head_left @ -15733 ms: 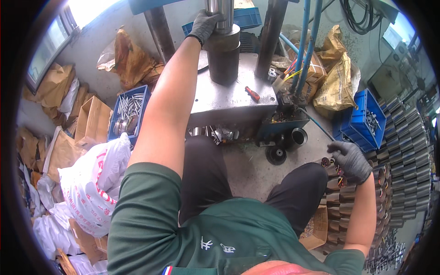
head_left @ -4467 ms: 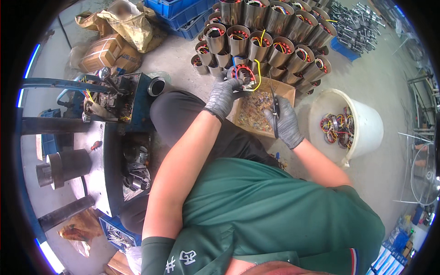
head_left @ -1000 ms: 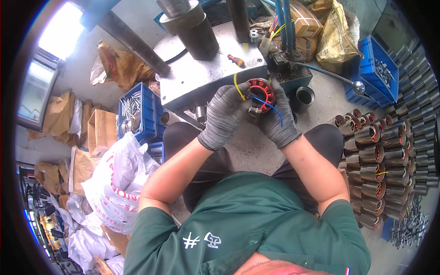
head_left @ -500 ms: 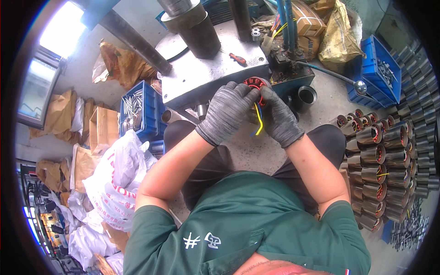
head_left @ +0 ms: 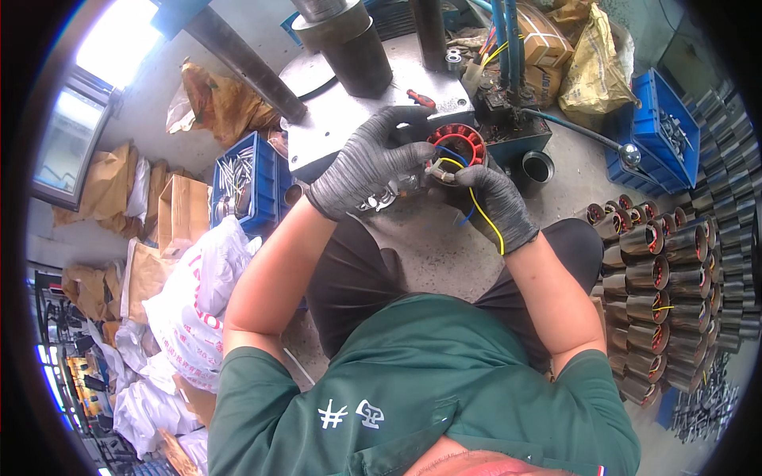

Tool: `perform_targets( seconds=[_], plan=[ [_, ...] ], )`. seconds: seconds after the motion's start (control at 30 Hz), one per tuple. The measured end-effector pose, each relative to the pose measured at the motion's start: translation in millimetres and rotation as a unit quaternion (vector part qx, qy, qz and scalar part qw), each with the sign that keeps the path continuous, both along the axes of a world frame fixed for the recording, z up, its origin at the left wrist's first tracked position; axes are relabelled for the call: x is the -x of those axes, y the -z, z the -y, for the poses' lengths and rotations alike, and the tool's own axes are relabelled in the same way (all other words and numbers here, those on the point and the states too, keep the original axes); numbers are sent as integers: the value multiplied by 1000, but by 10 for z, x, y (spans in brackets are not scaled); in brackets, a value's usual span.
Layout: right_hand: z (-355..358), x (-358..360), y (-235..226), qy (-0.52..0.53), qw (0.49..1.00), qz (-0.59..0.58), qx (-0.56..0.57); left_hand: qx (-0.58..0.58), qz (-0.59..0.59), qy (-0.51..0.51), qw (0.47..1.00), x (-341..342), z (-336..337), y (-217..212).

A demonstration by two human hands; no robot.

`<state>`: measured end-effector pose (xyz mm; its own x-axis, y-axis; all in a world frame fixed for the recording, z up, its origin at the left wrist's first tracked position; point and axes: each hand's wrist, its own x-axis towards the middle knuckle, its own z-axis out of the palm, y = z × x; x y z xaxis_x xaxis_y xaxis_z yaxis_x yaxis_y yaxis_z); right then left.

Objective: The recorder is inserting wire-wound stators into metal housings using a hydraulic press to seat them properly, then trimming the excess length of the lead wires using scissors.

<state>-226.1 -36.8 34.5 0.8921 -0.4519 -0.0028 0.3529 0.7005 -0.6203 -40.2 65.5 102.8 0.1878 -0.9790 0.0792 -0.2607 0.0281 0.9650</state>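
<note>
Both my hands wear grey knit gloves and hold a round motor stator (head_left: 456,144) with red copper windings in front of me. My left hand (head_left: 367,163) grips its left side from above. My right hand (head_left: 488,202) supports it from below and the right, and yellow and blue lead wires (head_left: 484,214) trail down over that glove. The stator hovers just above the near edge of a grey steel press table (head_left: 349,103).
A dark press cylinder (head_left: 349,44) stands on the table, with a red-handled tool (head_left: 421,98) beside it. Blue crates (head_left: 246,186) (head_left: 655,127) sit left and right. Several stacked stators (head_left: 659,270) lie at my right. Bags and cardboard boxes (head_left: 182,214) crowd the left floor.
The stator has turned so its red winding face shows. My hands have shifted slightly around it, and the yellow wire now hangs over my right glove.
</note>
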Motion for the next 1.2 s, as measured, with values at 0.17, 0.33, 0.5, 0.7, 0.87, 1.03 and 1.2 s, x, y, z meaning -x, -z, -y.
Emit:
perform_targets(
  seconds=[0.17,0.33,0.5,0.7,0.87,1.03,1.2],
  plan=[
    [38,-41,97,18,999,15,41,-32,-31,77,996,130,57,-45],
    [65,-36,137,17,996,30,82,-65,127,37,989,144,151,-59],
    [-4,-10,37,26,990,14,141,-5,194,-41,980,81,236,236],
    [5,-4,173,87,984,-32,154,-101,31,25,994,107,337,214],
    [112,27,246,79,994,-26,70,-145,-83,96,981,-92,297,139],
    [44,-17,239,103,988,-22,117,-86,-30,74,993,-38,378,293],
    [86,-12,292,97,979,-28,177,-37,-4,63,997,43,371,334]
  ],
)
